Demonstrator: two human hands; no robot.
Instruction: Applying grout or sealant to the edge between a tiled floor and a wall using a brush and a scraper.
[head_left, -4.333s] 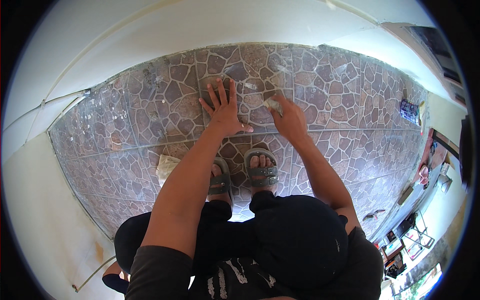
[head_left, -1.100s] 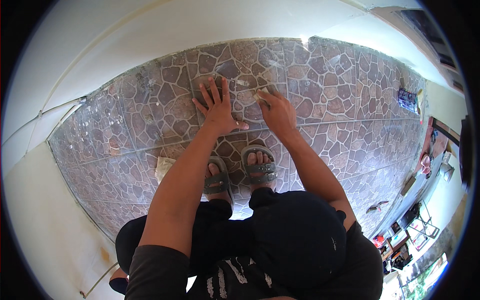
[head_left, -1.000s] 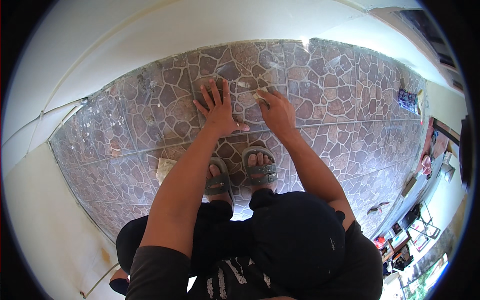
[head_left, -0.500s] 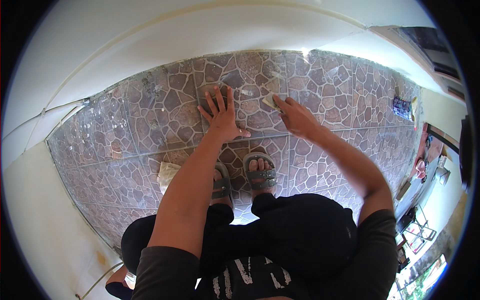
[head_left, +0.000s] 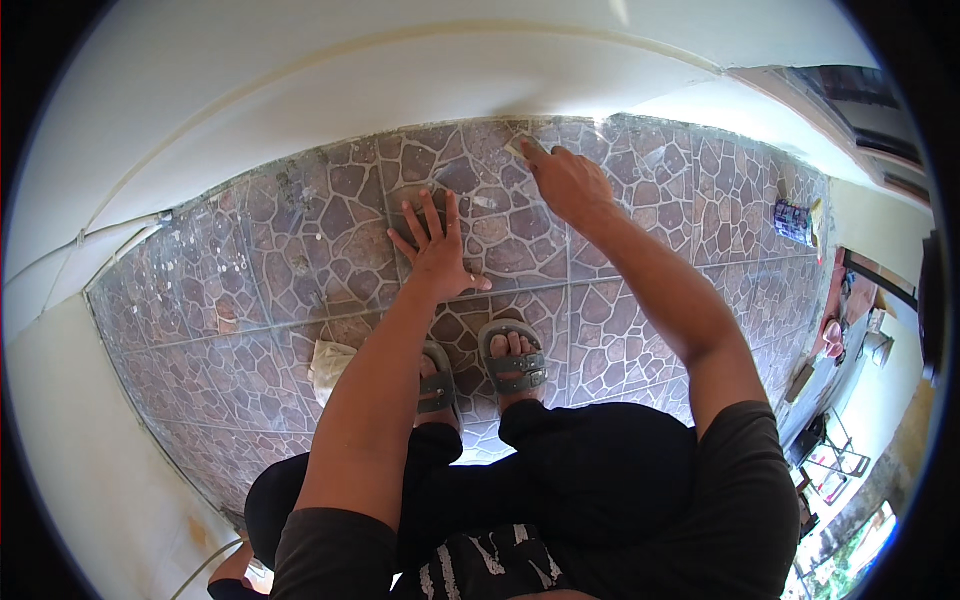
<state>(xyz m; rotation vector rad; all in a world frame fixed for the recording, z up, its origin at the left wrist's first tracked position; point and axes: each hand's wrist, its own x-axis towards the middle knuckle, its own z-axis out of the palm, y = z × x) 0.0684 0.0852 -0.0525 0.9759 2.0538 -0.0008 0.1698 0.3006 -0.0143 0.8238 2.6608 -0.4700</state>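
My left hand [head_left: 440,262] lies flat on the stone-patterned floor tiles [head_left: 345,225], fingers spread, holding nothing. To its right and farther out, my right hand [head_left: 574,186] is closed on a small pale flat piece [head_left: 517,147]. That piece is pressed to the tiles close to the foot of the white wall [head_left: 420,85]. Its exact kind is too small to make out, and the fingers cover part of it. Whitish specks and smears mark the floor around both hands.
A crumpled off-white cloth [head_left: 328,370] lies beside my left forearm. My feet in grey sandals [head_left: 515,368] stand close behind the hands. At the right are a blue package [head_left: 795,222] and a metal-framed rack [head_left: 838,455]. A pipe [head_left: 130,228] runs along the left wall.
My right hand has slid the pale piece farther away and slightly left, up to the wall's foot. My left hand stays planted on the tiles. The view has shifted slightly.
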